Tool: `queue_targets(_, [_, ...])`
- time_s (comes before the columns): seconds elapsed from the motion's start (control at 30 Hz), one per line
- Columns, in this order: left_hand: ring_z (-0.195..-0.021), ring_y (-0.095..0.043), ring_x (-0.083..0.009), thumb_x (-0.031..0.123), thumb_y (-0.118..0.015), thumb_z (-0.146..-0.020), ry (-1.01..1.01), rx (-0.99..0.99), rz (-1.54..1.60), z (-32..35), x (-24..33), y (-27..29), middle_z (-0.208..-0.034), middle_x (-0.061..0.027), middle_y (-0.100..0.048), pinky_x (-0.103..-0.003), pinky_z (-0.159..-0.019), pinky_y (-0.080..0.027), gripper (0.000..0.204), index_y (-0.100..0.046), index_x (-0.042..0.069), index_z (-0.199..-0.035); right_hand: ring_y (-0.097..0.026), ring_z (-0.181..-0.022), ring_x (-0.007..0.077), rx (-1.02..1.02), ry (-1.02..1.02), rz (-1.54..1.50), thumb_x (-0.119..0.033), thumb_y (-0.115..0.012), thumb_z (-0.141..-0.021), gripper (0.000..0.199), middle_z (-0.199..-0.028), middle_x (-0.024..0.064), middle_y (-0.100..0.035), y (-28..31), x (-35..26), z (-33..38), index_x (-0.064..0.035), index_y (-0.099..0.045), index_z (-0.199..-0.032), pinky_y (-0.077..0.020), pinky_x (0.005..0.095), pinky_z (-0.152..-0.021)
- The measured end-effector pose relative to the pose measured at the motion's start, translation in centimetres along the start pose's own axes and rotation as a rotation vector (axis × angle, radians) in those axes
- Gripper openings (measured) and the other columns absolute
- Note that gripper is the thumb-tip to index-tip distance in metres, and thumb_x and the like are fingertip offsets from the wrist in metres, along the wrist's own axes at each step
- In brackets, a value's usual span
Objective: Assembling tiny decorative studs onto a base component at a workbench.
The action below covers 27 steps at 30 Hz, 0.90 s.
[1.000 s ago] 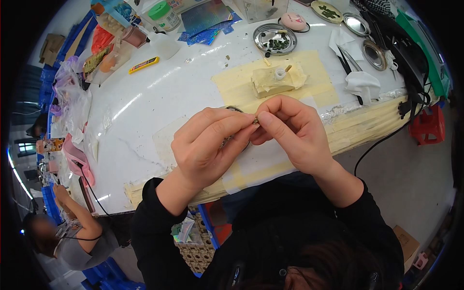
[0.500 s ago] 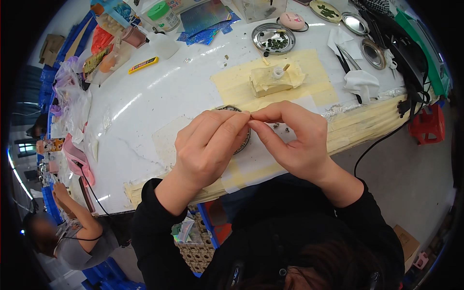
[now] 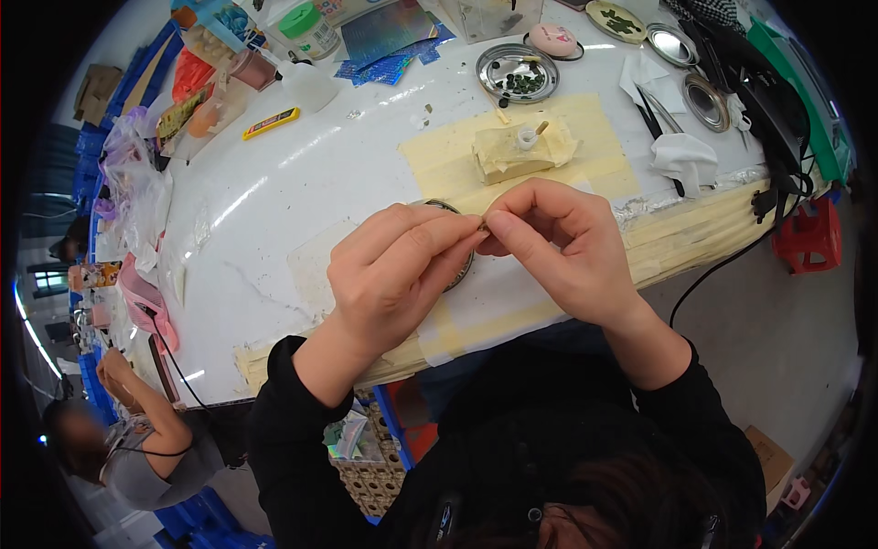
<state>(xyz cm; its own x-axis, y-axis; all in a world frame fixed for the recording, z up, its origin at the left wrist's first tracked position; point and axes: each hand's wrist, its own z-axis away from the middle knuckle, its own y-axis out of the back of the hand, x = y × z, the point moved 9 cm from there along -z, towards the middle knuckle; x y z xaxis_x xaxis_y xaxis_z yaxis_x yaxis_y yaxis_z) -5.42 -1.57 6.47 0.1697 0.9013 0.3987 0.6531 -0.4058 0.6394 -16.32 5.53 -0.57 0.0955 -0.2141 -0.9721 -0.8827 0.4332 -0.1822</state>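
My left hand (image 3: 389,270) and my right hand (image 3: 567,252) meet over the near part of the table, each with thumb and forefinger pinched together. A tiny dark speck shows between the touching fingertips, too small to name. Partly hidden behind my left hand is a round metal-rimmed dish (image 3: 466,271). Below both hands lies a white paper sheet (image 3: 498,306) on the taped table edge. Just beyond them stands a block wrapped in yellowish tape (image 3: 503,163), with a small white cup (image 3: 527,138) and a short brown stick (image 3: 542,127) on top.
Farther back, a metal dish (image 3: 494,84) holds dark green bits. Tweezers (image 3: 660,108) and a white cloth (image 3: 684,163) lie at the right. On the left are a yellow box cutter (image 3: 272,123) and plastic bags (image 3: 137,174). Another person (image 3: 151,448) sits at far left.
My right hand has turned, its thumb now lying over the forefinger. The joined fingertips have shifted slightly right, and the dark bits seen on the paper are now covered by my right hand.
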Motion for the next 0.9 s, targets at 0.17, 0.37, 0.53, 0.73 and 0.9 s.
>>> queue_targets(0.17, [-0.070,-0.067,-0.0197,-0.004,-0.078,-0.072,0.023,0.019,0.038,0.1,-0.3,0.1,-0.081,-0.0108,-0.069,-0.027,-0.061,-0.053,0.020,-0.071,0.000,-0.090,-0.064,-0.080,0.0075,-0.014,-0.002,-0.044,-0.009,-0.060,-0.096,0.014,-0.085,0.0043,-0.067,-0.3,-0.4,0.0,0.0043,-0.063,-0.095,-0.0526,0.0216,-0.073])
queue_targets(0.37, [-0.071,-0.067,-0.0189,-0.002,-0.078,-0.073,0.089,0.028,0.191,0.2,-1.4,0.0,-0.082,-0.0086,-0.069,-0.027,-0.062,-0.053,0.021,-0.073,0.003,-0.092,-0.066,-0.082,0.0121,-0.117,-0.098,-0.195,-0.011,-0.054,-0.100,0.016,-0.089,0.0075,-0.067,-0.8,0.2,0.0,0.0030,-0.061,-0.098,-0.0558,0.0261,-0.077])
queue_targets(0.53, [-0.074,-0.068,-0.0180,-0.003,-0.077,-0.074,0.141,0.042,0.346,0.4,-2.2,-0.1,-0.083,-0.0081,-0.070,-0.026,-0.063,-0.053,0.021,-0.073,0.003,-0.094,-0.066,-0.080,0.0115,-0.125,-0.148,-0.303,-0.012,-0.053,-0.101,0.015,-0.088,0.0067,-0.067,-1.3,0.8,0.1,0.0016,-0.060,-0.099,-0.0549,0.0257,-0.075])
queue_targets(0.73, [-0.072,-0.067,-0.0195,-0.003,-0.078,-0.073,0.087,0.052,0.148,0.1,-1.0,0.3,-0.082,-0.0090,-0.069,-0.027,-0.061,-0.053,0.020,-0.072,0.002,-0.091,-0.065,-0.073,0.0111,0.067,0.306,0.319,-0.006,-0.064,-0.093,0.009,-0.080,0.0061,-0.066,-0.6,-3.2,0.6,0.0026,-0.061,-0.093,-0.0544,0.0255,-0.067])
queue_targets(0.9, [-0.070,-0.067,-0.0203,-0.003,-0.078,-0.071,0.018,0.079,0.054,0.2,-0.5,0.5,-0.081,-0.0092,-0.069,-0.028,-0.060,-0.053,0.020,-0.071,0.002,-0.090,-0.065,-0.072,0.0113,0.097,0.464,0.533,-0.002,-0.067,-0.089,0.007,-0.079,0.0077,-0.066,-1.2,-4.8,1.1,0.0026,-0.062,-0.091,-0.0532,0.0252,-0.063])
